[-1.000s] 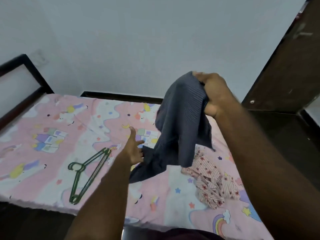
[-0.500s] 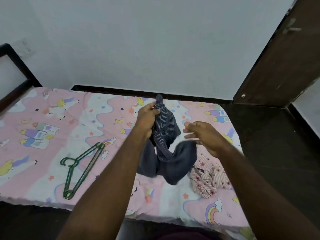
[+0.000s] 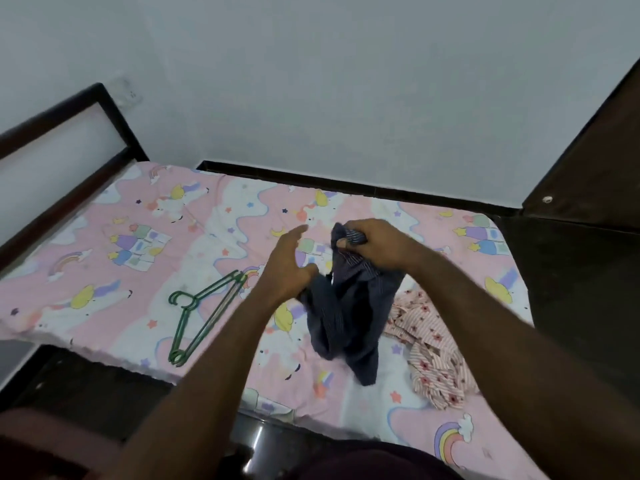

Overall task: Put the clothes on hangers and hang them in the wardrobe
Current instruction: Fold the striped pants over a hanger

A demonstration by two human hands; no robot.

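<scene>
- right hand (image 3: pixel 375 244) grip: fingers curled round bunched top of dark striped shirt (image 3: pixel 349 306), held up over the bed (image 3: pixel 121 258), hem trailing on sheet
- left hand (image 3: pixel 285 268) grip wide, fingers relaxed, touching shirt's left edge
- green hangers (image 3: pixel 202 311) left of shirt
- pink floral garment (image 3: pixel 433 344) crumpled just right of shirt

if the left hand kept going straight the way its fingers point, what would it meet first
The left hand points up and right, toward the far edge of the bed. Likely first contact is the top of the dark striped shirt held by the right hand, though depth is unclear and it might pass behind.
</scene>
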